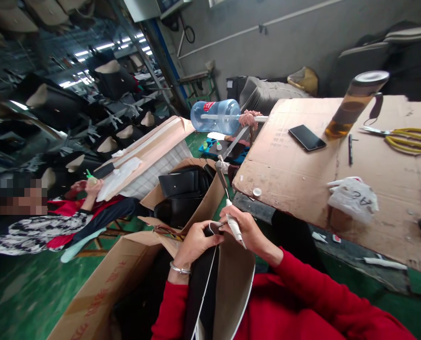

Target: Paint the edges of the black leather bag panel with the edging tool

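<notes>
A black and tan shoe-upper piece with a white edge [228, 283] lies across my lap. My left hand [196, 243] pinches its top edge; a silver bangle circles that wrist. My right hand [248, 229] grips a white pen-like tool [235, 226] whose tip meets the same edge. A thin cord runs up from the tool to a metal arm [222, 172] at the table's corner.
A cardboard-covered table [295, 165] holds a phone [307, 137], a tea bottle [355, 101], yellow scissors [405, 138], a white bag [354, 197]. Open cartons [107, 283] with black pieces stand at the left. A seated person [54, 217] works beyond them. A water jug [215, 115] lies behind.
</notes>
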Demonstrator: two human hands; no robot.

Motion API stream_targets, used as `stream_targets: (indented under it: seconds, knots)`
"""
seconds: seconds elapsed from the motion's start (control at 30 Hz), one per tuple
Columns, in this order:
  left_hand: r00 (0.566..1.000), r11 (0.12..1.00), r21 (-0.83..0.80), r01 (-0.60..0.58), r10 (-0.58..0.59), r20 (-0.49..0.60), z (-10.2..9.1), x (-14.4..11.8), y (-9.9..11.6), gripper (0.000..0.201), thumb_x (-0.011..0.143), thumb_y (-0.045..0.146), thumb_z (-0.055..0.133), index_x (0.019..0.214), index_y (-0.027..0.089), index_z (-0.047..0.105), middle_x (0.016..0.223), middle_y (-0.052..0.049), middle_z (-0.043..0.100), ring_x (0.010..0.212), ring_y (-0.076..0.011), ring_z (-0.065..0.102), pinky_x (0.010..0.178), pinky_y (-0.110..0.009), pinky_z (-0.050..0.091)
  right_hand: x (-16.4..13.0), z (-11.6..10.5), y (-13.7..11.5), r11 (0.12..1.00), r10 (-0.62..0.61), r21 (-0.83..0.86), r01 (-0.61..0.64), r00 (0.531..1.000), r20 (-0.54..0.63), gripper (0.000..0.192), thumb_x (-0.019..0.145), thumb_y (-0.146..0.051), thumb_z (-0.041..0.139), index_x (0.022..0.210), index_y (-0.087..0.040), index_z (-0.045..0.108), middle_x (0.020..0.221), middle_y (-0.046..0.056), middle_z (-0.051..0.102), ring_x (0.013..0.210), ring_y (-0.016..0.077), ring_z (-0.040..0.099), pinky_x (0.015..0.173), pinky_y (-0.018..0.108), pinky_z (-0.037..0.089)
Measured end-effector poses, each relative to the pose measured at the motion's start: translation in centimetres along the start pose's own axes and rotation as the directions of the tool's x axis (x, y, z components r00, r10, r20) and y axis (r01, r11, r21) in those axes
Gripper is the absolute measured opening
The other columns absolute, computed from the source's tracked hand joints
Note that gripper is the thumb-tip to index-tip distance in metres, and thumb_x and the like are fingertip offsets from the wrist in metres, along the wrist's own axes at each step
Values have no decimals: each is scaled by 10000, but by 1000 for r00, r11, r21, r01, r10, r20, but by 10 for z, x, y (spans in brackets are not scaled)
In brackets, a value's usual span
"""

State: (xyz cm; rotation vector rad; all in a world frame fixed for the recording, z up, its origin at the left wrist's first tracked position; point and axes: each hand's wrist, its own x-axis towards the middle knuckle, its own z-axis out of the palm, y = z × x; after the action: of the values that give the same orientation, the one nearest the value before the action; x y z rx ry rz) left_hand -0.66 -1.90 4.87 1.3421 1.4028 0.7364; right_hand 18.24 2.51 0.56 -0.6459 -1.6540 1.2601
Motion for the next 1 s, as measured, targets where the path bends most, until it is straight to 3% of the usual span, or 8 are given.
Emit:
stream_targets:
  seconds: [0.23,0.57,0.73,0.8,0.9,1.0]
  knots:
    - [993,996,-74,42,-50,-111,14,9,3,217,714,334,853,819,151,801,783,-39,749,739,-198,638,716,-278,452,0,-3,-3,998,-4,68,7,999,-44,273,994,-444,669,1056,-202,560,808,3,685,644,143,597,622,229,471]
    - [968,952,-290,99,-160,-194,40,23,-9,227,682,349,877,773,156,801,737,-32,739,690,-169,626,663,-260,450,-6,-22,10,998,11,66,-2,990,-139,284,1011,-477,645,1072,-203,597,850,19,704,739,169,669,712,270,544]
    - [954,906,-400,141,-232,-188,41,27,-10,268,645,360,903,753,154,771,715,-33,717,653,-161,617,630,-258,469,-17,-56,8,997,32,72,-13,963,-268,356,1050,-461,606,1305,-212,606,910,44,730,855,214,721,830,332,573]
    - [956,900,-405,161,-245,-165,44,28,-9,280,634,361,910,741,150,761,699,-29,700,639,-153,604,619,-255,466,-22,-75,8,999,19,31,-10,946,-323,411,1034,-484,636,1344,-214,625,1027,75,736,903,232,717,849,347,574]
    - [962,900,-400,173,-241,-126,51,30,-8,283,643,370,906,725,149,750,675,-21,676,622,-144,588,606,-253,456,-28,-101,12,993,-38,-117,-14,902,-430,400,1003,-522,668,1262,-220,705,1217,106,706,1039,279,688,916,391,562]
    - [964,902,-409,136,-217,-156,55,35,-5,285,641,370,910,717,153,742,685,-14,673,640,-141,586,619,-249,457,-32,-117,20,973,-29,-206,-100,839,-543,347,1009,-518,652,1125,-207,751,1079,89,738,956,270,698,868,381,566]
